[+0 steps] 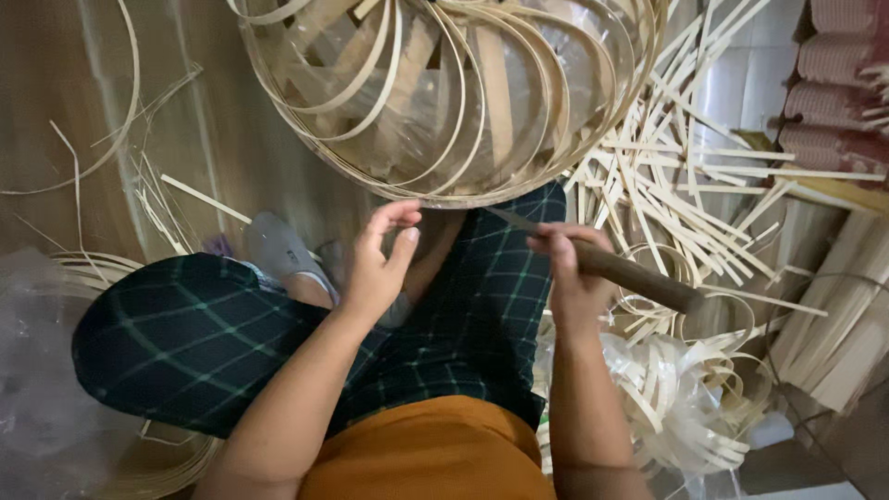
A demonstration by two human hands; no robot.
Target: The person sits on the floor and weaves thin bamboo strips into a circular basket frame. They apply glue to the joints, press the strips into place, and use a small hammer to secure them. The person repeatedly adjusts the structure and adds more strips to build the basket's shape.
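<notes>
Left hand (378,264) at centre, fingers apart, curled, empty, fingertips just under lower rim of bamboo hoop frame (444,93) at 12 o'clock. Right hand (567,268) clamped on wooden-handled knife (616,267), blade tip near rim. Loose bamboo strips (667,176) crowd 2 o'clock; open floor (204,120) at 10 o'clock.

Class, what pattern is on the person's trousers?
Dark green trousers with a thin light check, clearest in the head view.
</notes>
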